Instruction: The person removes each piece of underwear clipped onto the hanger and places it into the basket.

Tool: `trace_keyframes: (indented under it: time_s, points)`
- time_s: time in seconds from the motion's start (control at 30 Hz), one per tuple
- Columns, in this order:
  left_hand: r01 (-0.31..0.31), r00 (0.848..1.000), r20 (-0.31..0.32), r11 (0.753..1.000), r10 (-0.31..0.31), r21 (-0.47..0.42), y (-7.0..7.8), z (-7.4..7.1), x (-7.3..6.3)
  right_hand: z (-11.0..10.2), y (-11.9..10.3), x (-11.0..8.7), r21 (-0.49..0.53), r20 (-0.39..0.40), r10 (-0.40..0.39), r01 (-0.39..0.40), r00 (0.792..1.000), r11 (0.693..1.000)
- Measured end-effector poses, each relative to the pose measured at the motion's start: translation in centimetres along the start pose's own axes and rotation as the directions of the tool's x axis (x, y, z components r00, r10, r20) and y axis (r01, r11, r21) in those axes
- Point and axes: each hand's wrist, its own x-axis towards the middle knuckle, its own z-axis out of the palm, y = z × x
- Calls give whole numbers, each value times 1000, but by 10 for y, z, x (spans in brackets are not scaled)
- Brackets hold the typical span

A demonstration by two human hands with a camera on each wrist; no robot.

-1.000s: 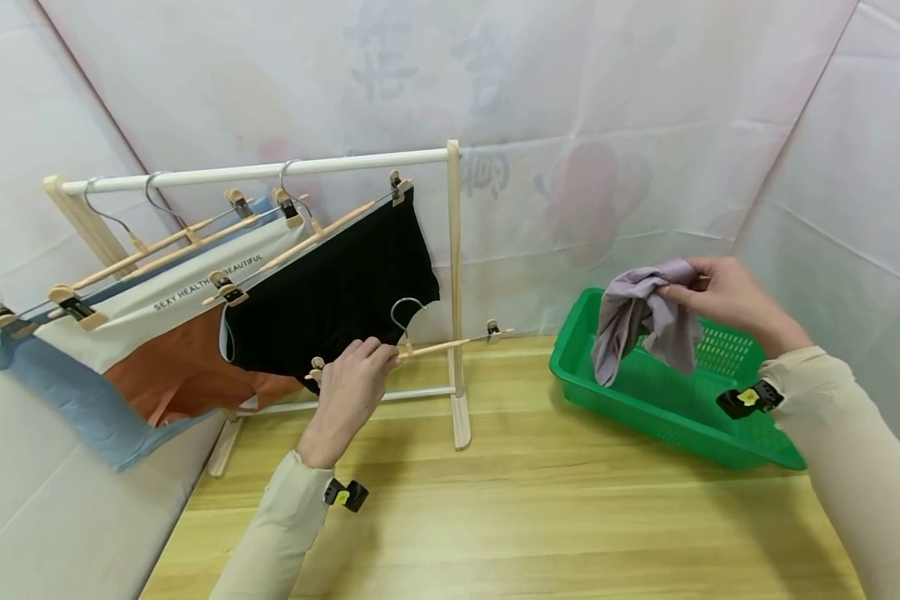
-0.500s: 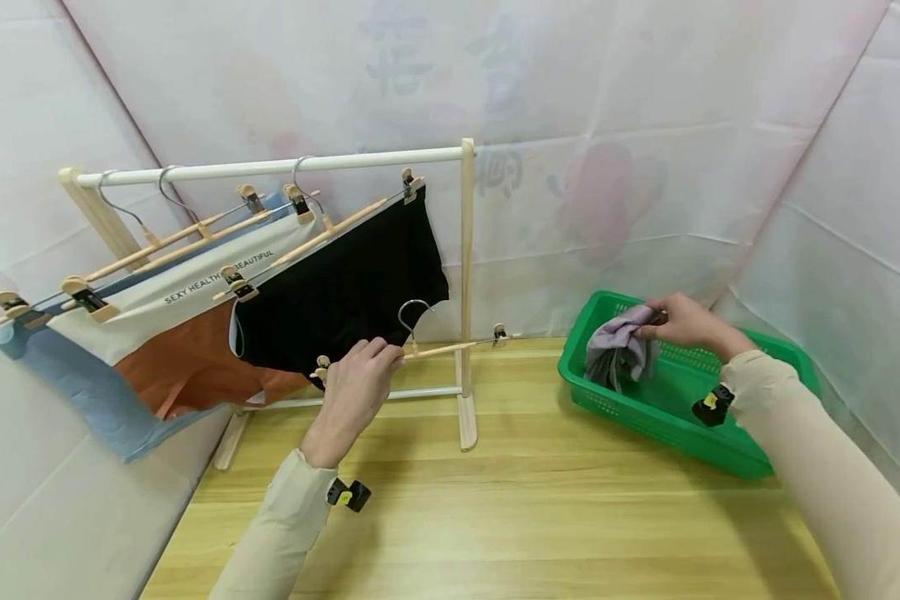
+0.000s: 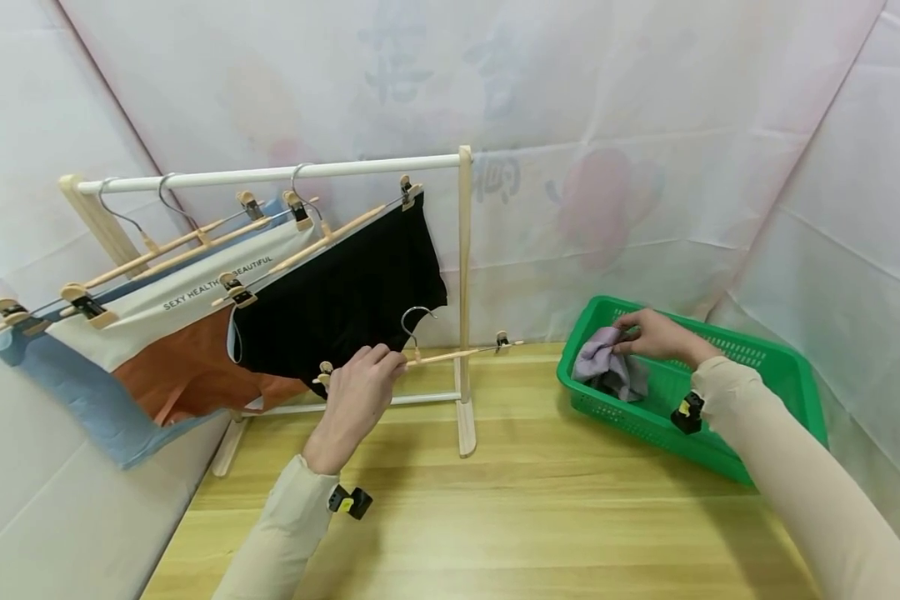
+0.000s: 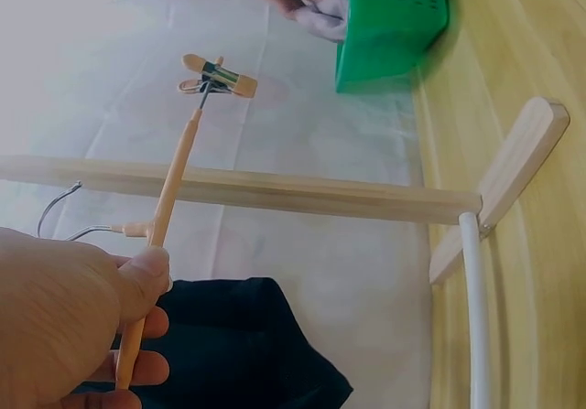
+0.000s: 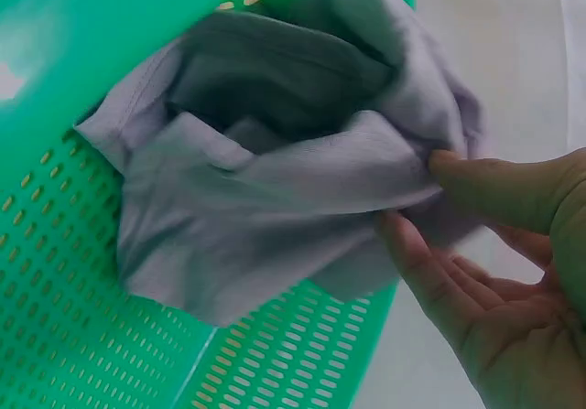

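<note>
My left hand (image 3: pixel 362 383) grips the wooden bar of a clip hanger (image 3: pixel 442 358), whose metal hook sticks up and whose clips carry no cloth. The left wrist view shows thumb and fingers curled round this bar, with one clip (image 4: pixel 220 78) at its far end. My right hand (image 3: pixel 658 335) is at the left end of the green basket (image 3: pixel 690 450). Its thumb and forefinger pinch the edge of a crumpled lilac garment (image 5: pixel 247 235), which sits low inside the basket. Folds hide the garment's exact kind.
Left of centre stands a wooden rack with a white rail (image 3: pixel 375 168). From it hang black shorts (image 3: pixel 345 283), a white and orange garment (image 3: pixel 187 358) and a blue garment (image 3: pixel 82 417) on clip hangers. Cloth walls close off the back and sides of the wooden table (image 3: pixel 450 533).
My right hand has lowered the lilac garment from above the basket into its left end. My left hand holds the hanger in nearly the same place.
</note>
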Motion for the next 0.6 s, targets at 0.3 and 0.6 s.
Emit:
trace_keyframes:
  time_s: [0.3, 0.6]
  points:
    - [8, 1000, -13, 1000, -8, 7, 0, -6, -1, -3, -11, 7, -16, -27, 20, -20, 999, 1000]
    - [-2, 999, -44, 1000, 3, 26, -5, -14, 1, -4, -42, 13, -10, -62, -9, 8, 998, 1000]
